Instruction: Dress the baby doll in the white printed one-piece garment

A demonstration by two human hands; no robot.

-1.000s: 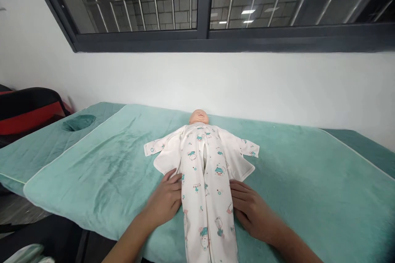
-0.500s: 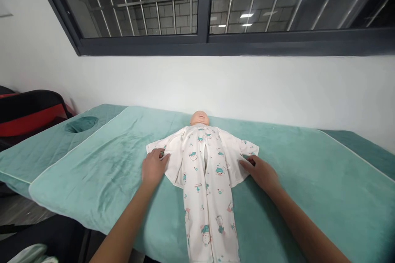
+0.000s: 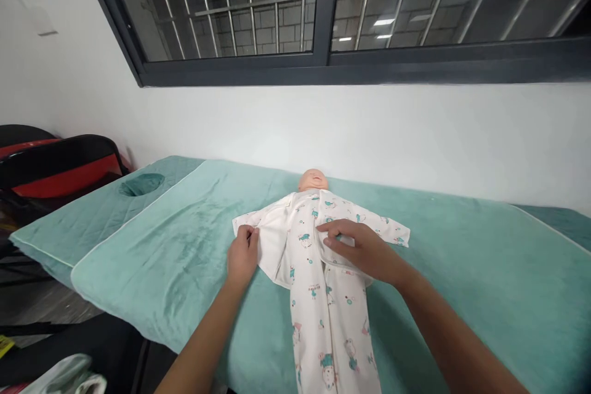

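Note:
A baby doll [image 3: 313,179] lies on its back on a green-covered bed, its head toward the wall. It wears printed white trousers [image 3: 308,314] that reach up over the chest, and a white baby jacket [image 3: 272,240] with sleeves spread out. On the left the jacket's front panel lies turned out, showing its plain inside, and my left hand [image 3: 243,255] pinches its edge. The other front panel lies across the doll's body, printed side up. Over that panel rests my right hand [image 3: 362,249], thumb and forefinger apart near the middle of the chest.
The green bed cover [image 3: 462,271] spreads to both sides, with a face hole [image 3: 142,184] at the left end. Black and red chairs [image 3: 69,166] stand at the left. A folded cloth [image 3: 69,375] lies on a dark seat at lower left. Behind is a white wall with a barred window.
My right hand has moved left and brought the jacket's right front panel over the doll's chest. My left hand stays at the left panel. The view has shifted slightly left.

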